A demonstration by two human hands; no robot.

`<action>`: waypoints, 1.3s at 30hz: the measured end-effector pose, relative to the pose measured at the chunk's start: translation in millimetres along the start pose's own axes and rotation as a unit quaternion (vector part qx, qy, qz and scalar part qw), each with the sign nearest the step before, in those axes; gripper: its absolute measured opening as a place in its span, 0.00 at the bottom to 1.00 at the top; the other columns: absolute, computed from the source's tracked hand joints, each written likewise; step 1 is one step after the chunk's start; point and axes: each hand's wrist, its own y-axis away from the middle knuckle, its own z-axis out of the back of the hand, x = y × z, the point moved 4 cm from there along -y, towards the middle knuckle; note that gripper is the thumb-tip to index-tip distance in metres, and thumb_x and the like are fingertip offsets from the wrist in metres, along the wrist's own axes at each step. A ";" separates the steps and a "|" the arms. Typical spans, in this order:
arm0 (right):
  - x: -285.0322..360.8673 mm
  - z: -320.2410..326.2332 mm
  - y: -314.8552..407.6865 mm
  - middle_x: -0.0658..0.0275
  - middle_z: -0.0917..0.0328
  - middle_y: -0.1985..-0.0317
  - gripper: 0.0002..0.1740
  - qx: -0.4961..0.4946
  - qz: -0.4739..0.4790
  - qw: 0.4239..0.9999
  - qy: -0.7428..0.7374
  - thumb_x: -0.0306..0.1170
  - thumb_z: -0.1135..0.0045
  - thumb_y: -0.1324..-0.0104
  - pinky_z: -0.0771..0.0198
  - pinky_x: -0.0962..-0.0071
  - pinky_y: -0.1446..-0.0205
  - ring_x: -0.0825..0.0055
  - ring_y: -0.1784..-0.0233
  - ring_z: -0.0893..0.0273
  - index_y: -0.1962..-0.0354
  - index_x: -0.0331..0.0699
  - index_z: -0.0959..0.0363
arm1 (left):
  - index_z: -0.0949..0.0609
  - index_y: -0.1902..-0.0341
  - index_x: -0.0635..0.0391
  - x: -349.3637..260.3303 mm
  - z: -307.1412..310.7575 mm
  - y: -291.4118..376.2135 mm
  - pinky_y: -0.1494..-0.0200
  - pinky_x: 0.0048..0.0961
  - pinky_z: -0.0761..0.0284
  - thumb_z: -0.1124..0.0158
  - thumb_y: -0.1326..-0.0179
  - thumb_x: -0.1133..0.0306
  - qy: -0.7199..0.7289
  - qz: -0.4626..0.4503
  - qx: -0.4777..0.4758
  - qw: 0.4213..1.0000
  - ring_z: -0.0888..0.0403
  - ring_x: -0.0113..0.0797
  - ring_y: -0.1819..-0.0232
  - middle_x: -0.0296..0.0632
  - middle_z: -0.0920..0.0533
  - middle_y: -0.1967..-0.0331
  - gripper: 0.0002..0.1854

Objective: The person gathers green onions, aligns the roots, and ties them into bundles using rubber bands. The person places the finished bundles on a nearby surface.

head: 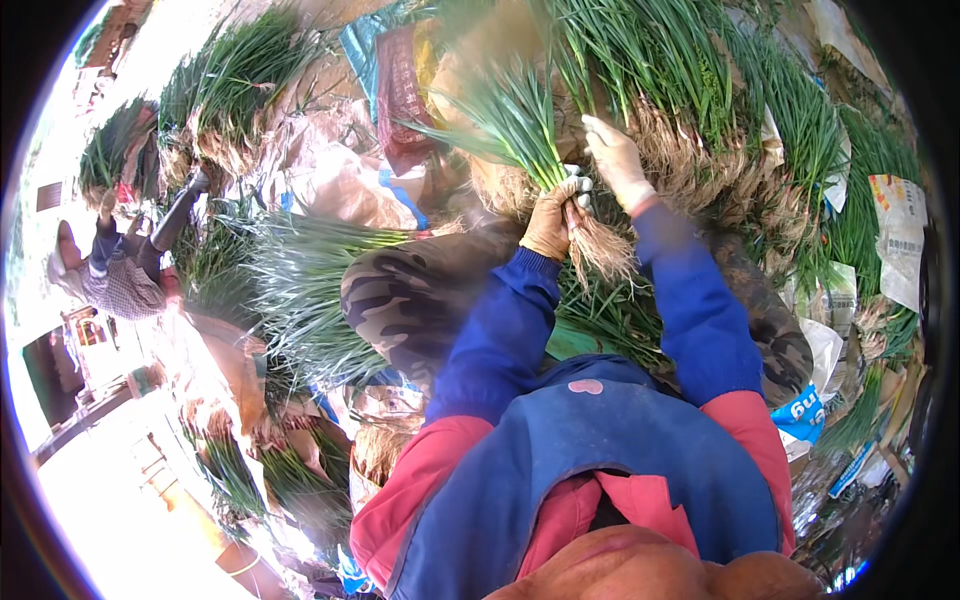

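My left hand (553, 217), in a soiled work glove, grips a small bunch of green onions (525, 135) near its base. The leaves fan up and to the left, while pale stringy roots (604, 247) hang below the fist. Just right of the bunch, my right hand (619, 161), in a light glove, is raised with nothing visible in it. Its fingers point toward a large heap of green onions (667, 67) with roots facing me. More green onions (615, 315) lie between my legs, partly hidden by my sleeves.
A further pile of green onions (322, 277) lies beside my left knee (397, 289). Woven sacks (337, 184) and a dark red bag (401, 90) cover the ground ahead. At the far left a co-worker (120, 281) is near other onion bundles (247, 82). Printed sacks (898, 240) lie to the right.
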 end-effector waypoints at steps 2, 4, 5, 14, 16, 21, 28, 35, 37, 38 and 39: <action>-18.9 -17.3 -20.8 0.54 0.23 0.49 0.21 0.008 -0.035 0.982 0.187 0.39 0.46 0.34 0.29 0.69 0.45 0.60 0.48 0.23 0.46 0.39 0.28 | 0.25 0.52 0.56 -1.7 2.1 -3.2 0.77 0.24 0.23 0.40 0.38 0.74 -0.004 0.000 -0.011 1.000 0.23 0.29 0.78 0.41 0.18 0.71 0.11; -8.1 -21.9 -22.6 0.50 0.24 0.47 0.27 0.060 -0.072 0.935 0.342 0.43 0.43 0.37 0.33 0.67 0.41 0.57 0.44 0.26 0.46 0.34 0.29 | 0.27 0.51 0.56 -7.0 7.5 -2.2 0.79 0.24 0.24 0.40 0.38 0.75 -0.020 0.004 -0.020 1.000 0.23 0.29 0.78 0.41 0.18 0.71 0.12; -11.8 -22.2 -24.1 0.50 0.24 0.48 0.26 0.056 -0.075 0.951 0.294 0.44 0.44 0.37 0.33 0.67 0.41 0.56 0.44 0.26 0.47 0.35 0.28 | 0.27 0.51 0.56 -8.7 9.5 -1.8 0.80 0.24 0.25 0.41 0.39 0.76 -0.028 0.008 -0.024 0.999 0.23 0.29 0.79 0.41 0.18 0.72 0.13; 38.5 30.9 54.9 0.59 0.19 0.67 0.14 0.091 -0.025 0.992 0.087 0.40 0.41 0.36 0.28 0.73 0.63 0.72 0.67 0.21 0.62 0.38 0.22 | 0.19 0.63 0.65 -15.0 -17.2 5.4 0.85 0.23 0.30 0.37 0.39 0.72 -0.145 -0.078 -0.096 0.982 0.22 0.29 0.84 0.44 0.18 0.78 0.07; 43.2 37.5 79.1 0.59 0.20 0.70 0.11 0.066 0.091 0.992 0.056 0.36 0.40 0.36 0.29 0.74 0.67 0.73 0.71 0.22 0.63 0.37 0.21 | 0.20 0.63 0.62 -14.4 -12.1 4.6 0.86 0.24 0.30 0.38 0.39 0.71 -0.207 0.001 -0.007 0.978 0.26 0.30 0.88 0.41 0.20 0.82 0.06; 62.9 130.5 80.4 0.68 0.20 0.71 0.09 0.014 0.023 0.978 -0.206 0.33 0.42 0.35 0.31 0.84 0.71 0.85 0.75 0.26 0.61 0.36 0.21 | 0.24 0.60 0.57 -6.8 0.0 -0.6 0.75 0.26 0.24 0.40 0.37 0.72 -0.138 -0.031 -0.050 0.989 0.23 0.34 0.77 0.43 0.19 0.73 0.04; -14.6 355.4 68.0 0.67 0.22 0.69 0.14 -0.292 -0.011 0.955 -0.049 0.39 0.47 0.32 0.27 0.78 0.71 0.81 0.71 0.24 0.56 0.40 0.22 | 0.25 0.57 0.55 -1.3 -2.3 -8.3 0.71 0.28 0.26 0.41 0.37 0.72 -0.061 -0.016 0.047 0.997 0.25 0.33 0.75 0.39 0.22 0.74 0.07; -99.9 371.0 52.0 0.53 0.24 0.48 0.26 -0.173 -0.095 0.906 0.374 0.49 0.54 0.31 0.34 0.66 0.42 0.53 0.44 0.28 0.47 0.38 0.27 | 0.26 0.48 0.55 8.3 16.6 -18.1 0.72 0.26 0.23 0.43 0.34 0.71 -0.014 0.007 -0.018 1.000 0.22 0.32 0.73 0.43 0.19 0.69 0.12; -46.2 280.1 44.2 0.58 0.20 0.55 0.22 -0.093 -0.038 0.966 0.238 0.46 0.50 0.31 0.29 0.73 0.51 0.69 0.55 0.22 0.48 0.42 0.25 | 0.27 0.47 0.56 10.0 24.7 -20.1 0.71 0.28 0.23 0.43 0.34 0.72 0.006 -0.005 -0.032 0.999 0.22 0.33 0.72 0.45 0.18 0.66 0.14; -12.7 230.5 43.4 0.63 0.18 0.58 0.20 -0.050 -0.010 0.989 0.142 0.44 0.48 0.31 0.28 0.77 0.55 0.75 0.58 0.21 0.49 0.43 0.24 | 0.28 0.44 0.57 9.4 26.8 -20.5 0.70 0.29 0.22 0.43 0.35 0.72 0.012 -0.002 -0.015 1.000 0.21 0.34 0.71 0.47 0.18 0.63 0.16; -3.9 191.7 40.4 0.69 0.18 0.61 0.18 0.005 -0.014 0.999 0.053 0.42 0.47 0.32 0.30 0.83 0.59 0.82 0.62 0.23 0.48 0.45 0.24 | 0.28 0.42 0.58 12.2 21.7 -22.0 0.69 0.29 0.22 0.43 0.35 0.71 0.028 0.017 -0.002 0.999 0.22 0.34 0.71 0.48 0.18 0.61 0.18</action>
